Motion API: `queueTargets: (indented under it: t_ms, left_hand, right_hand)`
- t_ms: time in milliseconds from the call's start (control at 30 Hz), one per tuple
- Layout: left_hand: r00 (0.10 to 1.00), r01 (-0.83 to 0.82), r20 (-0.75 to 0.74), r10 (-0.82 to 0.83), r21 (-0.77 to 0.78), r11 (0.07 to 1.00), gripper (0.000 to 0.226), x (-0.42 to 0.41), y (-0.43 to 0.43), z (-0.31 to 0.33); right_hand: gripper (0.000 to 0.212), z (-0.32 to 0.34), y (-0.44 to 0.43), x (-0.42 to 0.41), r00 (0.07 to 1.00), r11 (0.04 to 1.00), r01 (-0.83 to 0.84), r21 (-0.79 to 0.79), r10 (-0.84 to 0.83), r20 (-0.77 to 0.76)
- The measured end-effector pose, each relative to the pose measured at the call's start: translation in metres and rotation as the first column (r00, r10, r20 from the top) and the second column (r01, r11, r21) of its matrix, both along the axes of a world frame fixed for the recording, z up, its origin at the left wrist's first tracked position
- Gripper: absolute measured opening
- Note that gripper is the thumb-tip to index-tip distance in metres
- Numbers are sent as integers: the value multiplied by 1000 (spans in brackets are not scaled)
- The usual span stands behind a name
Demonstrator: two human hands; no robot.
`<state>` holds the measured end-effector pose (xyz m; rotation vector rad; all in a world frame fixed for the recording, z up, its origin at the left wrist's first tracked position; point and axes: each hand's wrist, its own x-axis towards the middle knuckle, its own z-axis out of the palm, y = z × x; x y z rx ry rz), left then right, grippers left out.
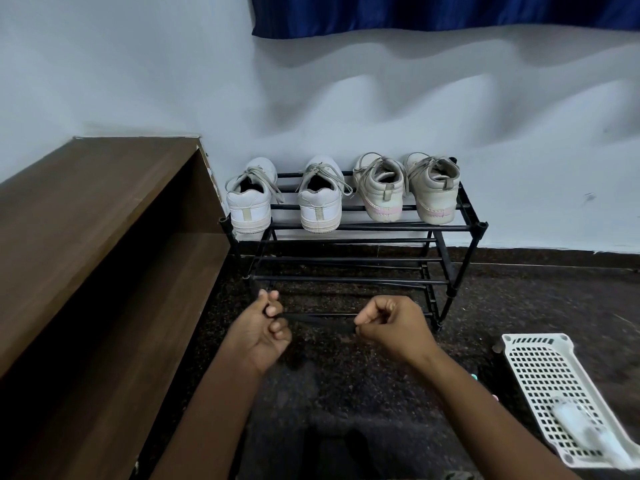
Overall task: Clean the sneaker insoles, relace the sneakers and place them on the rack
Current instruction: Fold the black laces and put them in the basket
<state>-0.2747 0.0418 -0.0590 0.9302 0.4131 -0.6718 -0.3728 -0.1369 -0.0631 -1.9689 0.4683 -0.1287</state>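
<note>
Curled fingers of our left hand [259, 336] and right hand [391, 327] each pinch an end of a thin dark strand [318, 317] stretched taut between them. Beyond, the white sneakers [249, 206] and beige sneakers [433, 192] stand on the rack [363, 227], top tier, heels toward us.

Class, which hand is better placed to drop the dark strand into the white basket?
Probably the right hand: it pinches the strand and the basket lies on its side; the left hand is farther away.

No words, brands or numbers can be read here. The sneakers' [320, 206] heels on the rack [360, 227] look plain, and the basket [540, 372] bears no legible label.
</note>
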Motion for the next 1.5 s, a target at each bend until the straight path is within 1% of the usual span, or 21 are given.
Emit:
queueTargets:
  t_ms: [100,200,300,400,467,533,600,667,700,767,833,900,933,1033,1100,1133,1200,1267,1400,1433,1500]
  left_hand:
    - [997,-79,20,79,3,997,36,12,15,0]
    - [988,-145,59,143,28,989,40,20,30,2]
    - [982,-154,119,144,85,984,42,23,37,2]
    - [974,-169,183,137,173,970,44,23,37,0]
    - [966,-188,218,141,215,958,45,23,35,-1]
    - [951,-207,285,118,307,929,45,21,32,0]
    - [917,-249,395,63,441,862,46,16,27,3]
    - [869,-285,494,-17,528,800,53,8,19,6]
    - [837,-287,542,-80,558,779,57,3,13,6]
    - [773,-258,597,-216,606,752,61,-8,1,5]
    - [742,-134,586,-324,605,785,69,-14,-13,-2]
    - [699,-3,567,-436,612,791,82,-23,-26,-8]
    - [681,43,566,-464,602,797,82,-28,-32,-9]
    - [647,85,576,-499,597,798,90,-38,-45,-11]
    - [621,73,592,-513,608,790,69,-41,-46,-8]
    - [621,82,583,-524,617,783,64,-41,-46,-7]
    - [624,122,562,-543,616,778,73,-39,-44,-6]
    - [609,183,528,-592,632,753,92,-40,-43,-8]
    - [610,253,497,-617,615,747,115,-37,-44,-16]
    - [609,268,488,-626,616,741,117,-35,-45,-21]
    - [634,313,467,-617,574,756,113,-31,-45,-26]
  right_hand:
    - [27,-2,-15,-1,998,998,57,15,-56,-23]
    - [26,-2,-33,-3,993,994,109,-8,-109,-46]
    - [27,1,-45,-6,992,994,109,12,-108,-67]
    - [27,-2,-51,-9,992,995,87,-45,-91,-89]
    - [26,-3,-52,-10,993,996,71,-55,-76,-94]
    - [26,-2,-51,-11,995,996,47,-72,-53,-86]
    - [27,-1,-48,-11,998,987,2,-160,-12,-64]
    - [29,-1,-41,-10,998,962,-56,-267,44,-49]
    - [28,-1,-37,-9,996,952,-83,-295,73,-46]
    - [27,-1,-26,-6,992,946,-125,-298,123,-26]
    - [27,-1,-14,-1,987,949,-152,-277,161,7]
    - [25,0,-2,2,979,951,-185,-246,200,40]
    - [23,1,4,3,974,953,-197,-231,217,62]
    - [24,4,18,6,960,960,-214,-181,241,140]
    - [26,4,22,7,958,968,-205,-147,229,173]
    - [26,4,23,7,958,973,-194,-124,215,191]
    - [23,3,24,7,958,984,-173,-52,180,223]
    - [22,4,23,6,960,987,-161,10,154,236]
    - [24,6,21,4,968,983,-149,106,124,216]
    - [25,6,20,3,971,979,-147,138,116,209]
    - [28,5,18,1,972,971,-151,184,111,209]
